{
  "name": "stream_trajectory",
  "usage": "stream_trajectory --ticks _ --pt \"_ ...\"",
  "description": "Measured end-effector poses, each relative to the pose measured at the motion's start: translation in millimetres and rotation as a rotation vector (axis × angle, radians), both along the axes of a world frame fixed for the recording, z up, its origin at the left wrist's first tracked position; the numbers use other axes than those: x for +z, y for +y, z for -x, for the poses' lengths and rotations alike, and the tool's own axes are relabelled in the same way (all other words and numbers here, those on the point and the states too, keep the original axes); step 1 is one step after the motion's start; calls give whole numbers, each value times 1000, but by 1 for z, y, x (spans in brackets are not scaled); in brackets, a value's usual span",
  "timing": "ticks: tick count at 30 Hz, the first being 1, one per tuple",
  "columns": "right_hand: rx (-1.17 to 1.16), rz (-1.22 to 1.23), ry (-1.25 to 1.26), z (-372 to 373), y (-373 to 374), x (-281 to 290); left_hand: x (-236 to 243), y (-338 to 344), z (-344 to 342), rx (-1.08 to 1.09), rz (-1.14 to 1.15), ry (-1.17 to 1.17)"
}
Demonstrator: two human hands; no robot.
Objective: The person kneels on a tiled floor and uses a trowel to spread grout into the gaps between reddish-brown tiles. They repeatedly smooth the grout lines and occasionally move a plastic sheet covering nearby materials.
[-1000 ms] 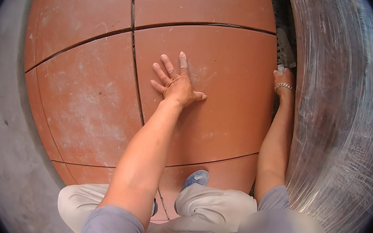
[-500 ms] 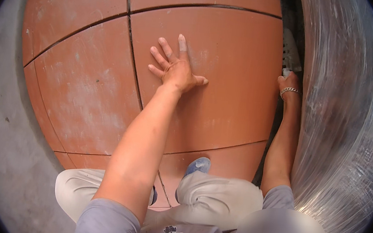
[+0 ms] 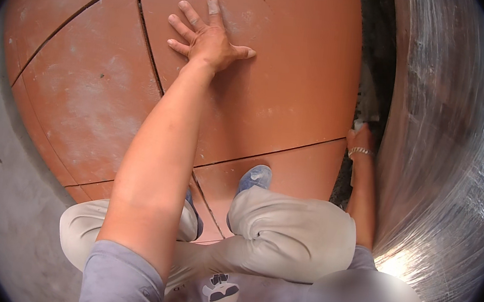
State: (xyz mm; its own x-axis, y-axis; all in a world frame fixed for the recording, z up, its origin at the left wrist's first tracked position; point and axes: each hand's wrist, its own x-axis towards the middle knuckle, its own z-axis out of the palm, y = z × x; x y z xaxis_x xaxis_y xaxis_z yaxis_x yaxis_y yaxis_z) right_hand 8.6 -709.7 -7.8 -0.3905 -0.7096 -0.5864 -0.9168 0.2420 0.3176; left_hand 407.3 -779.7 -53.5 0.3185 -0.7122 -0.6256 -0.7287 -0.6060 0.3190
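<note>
Head view: left hand (image 3: 209, 45) (spread wide) on orange tile (image 3: 297, 74); right hand (image 3: 361, 139) closed around trowel (image 3: 368, 99) in gap (image 3: 384, 42).

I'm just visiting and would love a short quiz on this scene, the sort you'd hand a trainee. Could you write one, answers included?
1. Short answer: what colour is the tile under the left hand?
2. Multiple choice: where is the chain bracelet worn?
A) left wrist
B) right wrist
C) both wrists
3. True or false: the left hand reaches farther forward than the right hand.

Key: 1. reddish-orange; 2. B; 3. true.
</note>
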Motion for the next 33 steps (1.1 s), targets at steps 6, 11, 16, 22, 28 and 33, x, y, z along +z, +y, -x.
stream_trajectory --ticks 6,11,16,22,28,33 --pt "-112 -115 65 23 64 11 -4 4 1 -15 57 -24" --pt "-185 -176 115 47 117 22 -5 1 0 -15 46 -35" --pt "-188 -307 138 88 193 50 -3 4 3 -17 24 -40" --pt "-270 137 95 63 194 29 3 -1 1 18 7 -5" --pt "-127 471 -187 -7 -50 -58 6 -4 0 15 -45 -20" --pt "84 584 -237 -69 -225 -68 7 -3 1 29 -51 -11"
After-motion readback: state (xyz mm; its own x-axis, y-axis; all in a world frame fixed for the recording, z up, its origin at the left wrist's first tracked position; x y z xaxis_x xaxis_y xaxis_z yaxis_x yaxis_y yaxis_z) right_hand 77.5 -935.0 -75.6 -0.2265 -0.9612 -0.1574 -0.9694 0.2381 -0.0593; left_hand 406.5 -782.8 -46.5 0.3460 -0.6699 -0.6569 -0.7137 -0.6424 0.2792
